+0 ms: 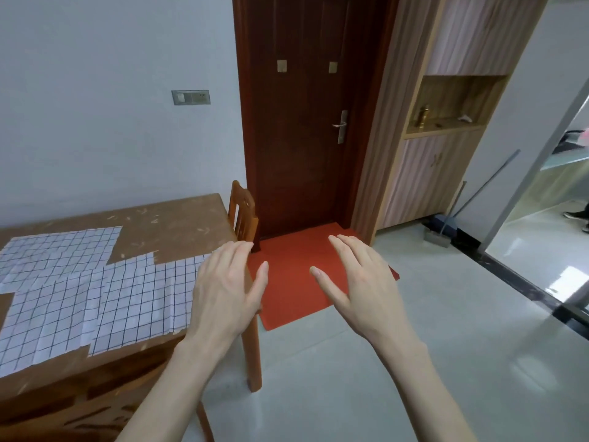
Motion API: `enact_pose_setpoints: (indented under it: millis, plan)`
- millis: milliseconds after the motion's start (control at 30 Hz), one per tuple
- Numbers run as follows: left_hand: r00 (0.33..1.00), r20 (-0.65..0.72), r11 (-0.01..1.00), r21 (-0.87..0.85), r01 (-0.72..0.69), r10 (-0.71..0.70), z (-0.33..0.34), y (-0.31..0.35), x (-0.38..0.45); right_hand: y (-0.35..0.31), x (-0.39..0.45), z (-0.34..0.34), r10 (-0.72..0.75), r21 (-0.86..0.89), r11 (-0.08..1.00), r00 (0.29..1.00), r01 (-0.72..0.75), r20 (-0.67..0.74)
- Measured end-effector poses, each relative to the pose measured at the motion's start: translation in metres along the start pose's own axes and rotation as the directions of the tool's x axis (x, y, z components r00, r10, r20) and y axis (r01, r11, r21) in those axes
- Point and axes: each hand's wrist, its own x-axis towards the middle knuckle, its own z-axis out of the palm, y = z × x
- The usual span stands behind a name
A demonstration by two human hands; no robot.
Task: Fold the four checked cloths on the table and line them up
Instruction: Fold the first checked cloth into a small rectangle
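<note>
Worn brown wooden table [178,218] by dark door | thin white black-checked cloths [95,301] lie flat, overlapping, unfolded | left hand [223,291], right hand [360,282] fingers straight, empty | I judge cloths light, limp, creased: pinch corners.

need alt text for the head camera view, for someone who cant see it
Two bare hands, the left hand and right hand, hover open and empty beside a wooden table where unfolded checked cloths lie flat and overlapping. Behind stand a wooden chair, a red mat and a dark door.
</note>
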Motion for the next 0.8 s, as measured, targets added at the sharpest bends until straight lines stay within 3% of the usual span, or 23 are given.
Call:
enact_pose_setpoints:
  millis: [233, 567, 800]
  plan:
    - [1.0, -0.017, 1.0, 0.018, -0.026, 0.026, 0.056, -0.03, 0.088, 0.025, 0.096, 0.053, -0.02, -0.019, 1.0, 1.0, 0.02, 0.016]
    - [0.997, -0.039, 0.993, 0.104, 0.063, -0.059, 0.127, -0.057, 0.182, 0.077, 0.212, 0.122, -0.099, -0.041, 0.994, 0.995, 0.1, 0.024]
    - [0.984, -0.094, 0.971, 0.172, 0.168, -0.154, 0.188, -0.068, 0.258, 0.124, 0.314, 0.184, -0.196, 0.042, 0.98, 0.978, 0.193, 0.067]
